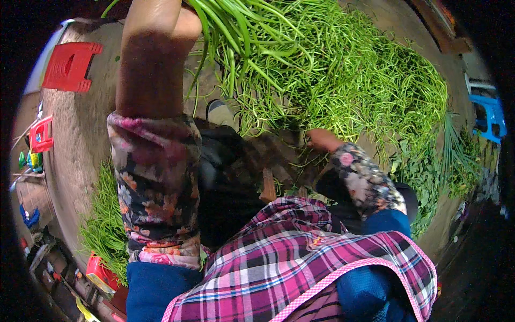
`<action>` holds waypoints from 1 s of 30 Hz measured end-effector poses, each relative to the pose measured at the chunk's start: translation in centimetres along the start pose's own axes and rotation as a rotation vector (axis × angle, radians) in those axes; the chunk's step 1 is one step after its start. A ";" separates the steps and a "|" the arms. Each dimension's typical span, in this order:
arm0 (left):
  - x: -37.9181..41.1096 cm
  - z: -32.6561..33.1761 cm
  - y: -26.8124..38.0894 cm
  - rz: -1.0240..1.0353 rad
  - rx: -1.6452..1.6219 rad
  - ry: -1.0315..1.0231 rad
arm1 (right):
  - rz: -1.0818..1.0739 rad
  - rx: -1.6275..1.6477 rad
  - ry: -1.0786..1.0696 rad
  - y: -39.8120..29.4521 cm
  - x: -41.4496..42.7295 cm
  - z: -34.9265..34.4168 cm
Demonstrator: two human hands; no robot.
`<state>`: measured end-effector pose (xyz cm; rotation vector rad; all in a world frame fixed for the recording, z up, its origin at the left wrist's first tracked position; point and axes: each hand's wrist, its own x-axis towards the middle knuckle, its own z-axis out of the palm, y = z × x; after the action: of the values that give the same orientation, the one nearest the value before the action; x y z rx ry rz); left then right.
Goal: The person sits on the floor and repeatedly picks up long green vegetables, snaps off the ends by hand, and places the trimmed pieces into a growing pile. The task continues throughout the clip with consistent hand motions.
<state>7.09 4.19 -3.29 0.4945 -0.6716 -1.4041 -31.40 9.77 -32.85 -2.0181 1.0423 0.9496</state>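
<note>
My left hand [186,23] is raised at the top edge of the view and partly cut off by it. A bunch of long green stalks [237,28] hangs from it, over a large loose heap of the same thin stalks [342,72] on the ground. Lower down, my right hand [324,139] is at the near edge of the heap, in front of my body. Its fingers curl in shadow, and whether they grip a stalk cannot be made out. One shoe [221,114] shows at the heap's near left edge.
A second pile of green stalks [104,225] lies at my left, beside a red box [100,273]. Red plastic stools [70,66] stand at the far left, a blue one [489,116] at the far right. Leafy greens [422,189] lie at my right. A wooden piece [268,185] shows between my legs.
</note>
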 end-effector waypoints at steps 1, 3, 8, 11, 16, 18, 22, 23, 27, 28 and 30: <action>1.1 0.9 -0.3 -0.040 -0.035 -0.030 | 0.022 0.009 -0.001 3.1 3.1 3.7; 0.2 0.0 0.5 -0.106 -0.020 0.014 | 0.115 0.100 0.076 -0.4 6.6 5.9; -5.6 5.5 -3.4 0.280 0.350 0.149 | 0.247 0.293 0.353 -2.3 7.4 11.1; -6.2 6.1 -3.9 0.395 0.513 0.273 | 0.091 0.374 0.500 -2.8 6.8 11.1; -3.7 3.4 -3.3 0.185 0.488 0.262 | 0.147 0.241 0.294 -0.2 6.9 8.3; -2.0 3.8 -3.4 0.114 0.473 0.211 | 0.146 0.190 0.364 3.5 6.3 6.5; -2.3 3.5 -2.2 0.031 0.554 0.228 | 0.009 -0.008 0.422 1.8 -0.5 -4.0; -1.6 3.4 -3.3 0.009 0.519 0.186 | -0.041 0.030 0.516 2.4 -3.5 -6.3; -0.9 2.2 -5.9 0.062 0.716 -0.099 | -0.086 0.671 0.506 1.3 -12.9 -14.0; -0.6 2.0 -6.2 0.125 0.758 -0.224 | -0.156 0.812 0.463 0.8 -14.6 -15.2; -0.6 2.5 -7.8 -0.074 0.776 -0.171 | -0.246 1.025 0.462 0.2 -17.5 -16.3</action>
<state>-0.34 4.03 -6.81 1.0176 -1.3588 -1.2264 -33.99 3.09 -10.06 -1.4156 1.1410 -0.2218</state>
